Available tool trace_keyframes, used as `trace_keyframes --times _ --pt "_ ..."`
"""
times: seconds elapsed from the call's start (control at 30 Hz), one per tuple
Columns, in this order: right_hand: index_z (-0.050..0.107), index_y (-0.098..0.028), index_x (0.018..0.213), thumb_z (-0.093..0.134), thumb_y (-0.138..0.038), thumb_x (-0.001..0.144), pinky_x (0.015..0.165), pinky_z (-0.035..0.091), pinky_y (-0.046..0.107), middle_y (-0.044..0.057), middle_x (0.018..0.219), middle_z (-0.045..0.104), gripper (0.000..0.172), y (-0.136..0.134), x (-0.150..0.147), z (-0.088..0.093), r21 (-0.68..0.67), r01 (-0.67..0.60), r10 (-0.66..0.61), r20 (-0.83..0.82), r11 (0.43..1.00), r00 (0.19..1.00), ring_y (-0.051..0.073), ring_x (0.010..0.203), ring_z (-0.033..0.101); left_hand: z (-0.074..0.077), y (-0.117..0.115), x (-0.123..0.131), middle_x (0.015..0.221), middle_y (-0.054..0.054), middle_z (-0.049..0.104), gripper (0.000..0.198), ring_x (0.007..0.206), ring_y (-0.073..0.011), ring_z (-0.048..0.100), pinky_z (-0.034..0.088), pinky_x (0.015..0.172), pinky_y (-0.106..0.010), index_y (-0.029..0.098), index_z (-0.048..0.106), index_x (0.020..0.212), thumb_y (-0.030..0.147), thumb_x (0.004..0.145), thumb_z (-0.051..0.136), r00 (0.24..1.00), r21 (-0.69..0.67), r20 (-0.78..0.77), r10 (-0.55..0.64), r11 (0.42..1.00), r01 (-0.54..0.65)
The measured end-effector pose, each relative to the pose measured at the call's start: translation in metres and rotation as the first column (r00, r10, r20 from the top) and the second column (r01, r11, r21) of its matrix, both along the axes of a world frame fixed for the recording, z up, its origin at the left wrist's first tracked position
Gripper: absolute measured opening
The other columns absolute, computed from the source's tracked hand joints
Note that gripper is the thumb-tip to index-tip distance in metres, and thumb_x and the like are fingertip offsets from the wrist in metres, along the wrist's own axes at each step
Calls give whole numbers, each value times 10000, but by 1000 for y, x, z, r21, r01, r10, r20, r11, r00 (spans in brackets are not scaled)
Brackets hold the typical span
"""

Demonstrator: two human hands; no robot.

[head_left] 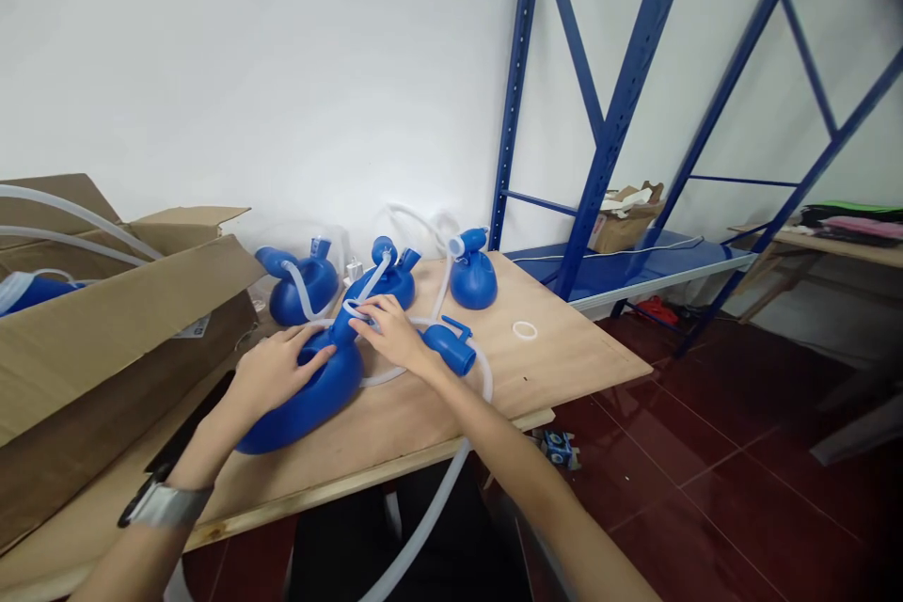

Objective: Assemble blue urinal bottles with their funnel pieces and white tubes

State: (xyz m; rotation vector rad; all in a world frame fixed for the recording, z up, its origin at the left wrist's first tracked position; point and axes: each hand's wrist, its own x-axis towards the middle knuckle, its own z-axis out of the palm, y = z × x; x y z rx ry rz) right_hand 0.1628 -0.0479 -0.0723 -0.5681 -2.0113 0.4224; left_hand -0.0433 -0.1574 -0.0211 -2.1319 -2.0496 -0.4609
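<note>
A blue plastic urinal bottle (310,404) lies on the wooden table in front of me, its neck pointing away. My left hand (278,367) is closed round its handle and upper body. At the bottle's mouth, my right hand (387,329) pinches a white ring (355,308), which sits at the rim; how far it is seated I cannot tell. Just right of that hand lies a separate blue spout piece (450,348) with a pale flexible hose (451,480) running off the table's front edge. Another white ring (524,330) lies flat on the tabletop.
Several more blue bottles (474,282) with hoses stand along the wall. A large open cardboard box (134,329) with hoses fills the left side. Blue metal shelving (613,113) rises beyond the table's right end, holding a small carton (625,221). The wooden table (564,357) ends at right.
</note>
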Motion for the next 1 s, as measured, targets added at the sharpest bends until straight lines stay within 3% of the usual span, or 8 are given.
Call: trace_keyframes --times 0.07,0.13,0.27,0.5,0.7,0.87,1.0 --pt "789 -222 1068 634 -419 1050 1120 475 406 82 1084 742 251 9 -6 3 -57 -32 33 10 998 999 240 1199 604 -3 1 5 1435 -76 706 645 1229 -362 699 566 937 -464 294 690 1402 675 1001 358 997 -7 -42 64 998 -64" --pt "791 -219 960 631 -390 1054 1113 476 391 80 1073 759 252 14 -7 4 -118 -63 62 -14 991 998 230 1204 624 -4 0 6 1454 -53 699 623 1217 -365 709 571 898 -450 328 685 1420 677 1007 375 994 6 -62 86 996 -86" --pt "808 -218 949 656 -363 1039 1087 482 357 91 1209 776 228 13 -5 5 -222 -64 50 -69 973 996 226 1243 673 -5 -1 3 1453 -45 702 602 1176 -381 732 575 858 -443 353 676 1443 678 1013 408 994 24 -86 74 997 -72" --pt "843 -229 941 678 -416 1013 896 540 332 85 1245 802 260 15 -6 8 -334 -54 28 -85 941 996 268 1102 764 -1 -1 4 1434 -33 716 561 1166 -393 741 587 841 -436 409 647 1472 659 1006 460 993 7 -74 94 996 -93" --pt "833 -210 878 661 -412 1024 948 529 345 87 1146 818 303 20 -5 9 -342 -62 39 -75 938 996 261 1086 753 -1 0 3 1455 -18 702 569 1180 -406 729 582 865 -455 412 658 1461 671 998 452 991 -21 -73 110 993 -112" --pt "810 -197 853 640 -362 1043 1048 500 334 85 1091 790 303 26 -5 7 -279 -131 122 -48 951 991 221 1219 683 -4 2 2 1475 -37 689 592 1188 -364 727 574 897 -424 372 666 1459 664 1001 431 996 -7 -59 66 998 -67" --pt "825 -213 989 599 -410 1058 1143 473 392 99 1204 778 308 26 4 17 -219 -218 214 -44 951 976 229 1277 662 -3 -1 5 1446 -46 708 587 1173 -382 730 584 862 -449 355 681 1441 655 1007 424 996 3 -59 74 997 -74"
